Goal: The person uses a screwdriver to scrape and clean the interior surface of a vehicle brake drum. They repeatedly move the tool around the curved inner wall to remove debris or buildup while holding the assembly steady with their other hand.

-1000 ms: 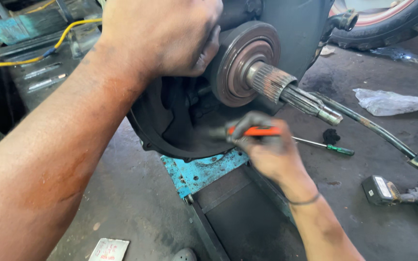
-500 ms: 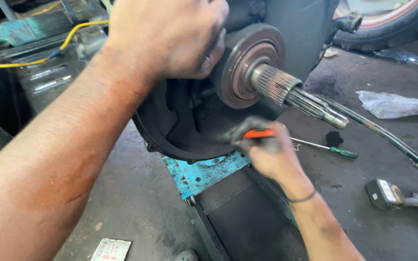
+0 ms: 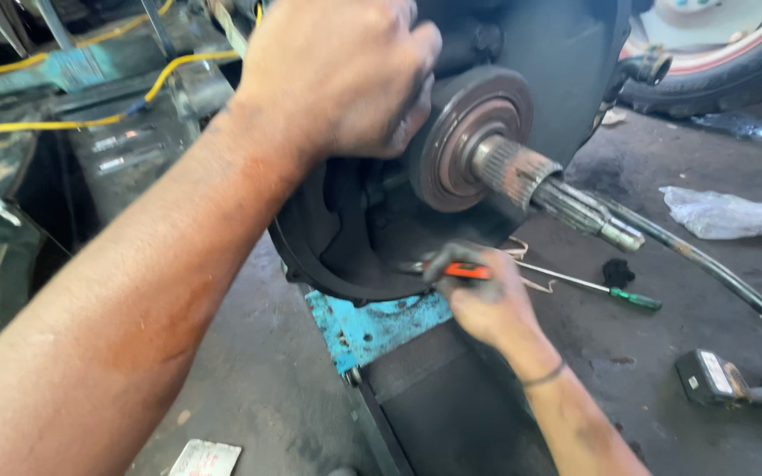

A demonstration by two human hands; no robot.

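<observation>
Head view looks down on a dark, greasy engine housing [image 3: 522,53] that sits on a black stand with a chipped turquoise plate [image 3: 372,322] under its lower edge. From the housing a round rust-brown hub [image 3: 460,141] faces the camera, and a splined shaft [image 3: 557,189] sticks out of its centre toward the right, tilted slightly down.

The left hand [image 3: 337,75] is pressed on the upper part of the housing just left of the hub, its fingers [image 3: 412,106] curled shut against the metal and touching the hub's rim; whether anything lies under the palm cannot be told. The right hand [image 3: 482,300] is below the hub at the lower edge of the round black cover [image 3: 328,238], its fingers closed around an orange-handled tool [image 3: 467,271] whose metal tip points left into the cover.

On the concrete floor [image 3: 240,388] to the right lie a green-handled screwdriver [image 3: 610,289], a crumpled clear plastic bag [image 3: 729,211], a long bent rod [image 3: 707,264] and a cordless power tool [image 3: 725,379] near the edge of the picture. A tyre [image 3: 725,70] stands at top right. Yellow cables [image 3: 134,97] run over grey metal parts at top left, and a small white card [image 3: 205,458] lies on the floor at the bottom.
</observation>
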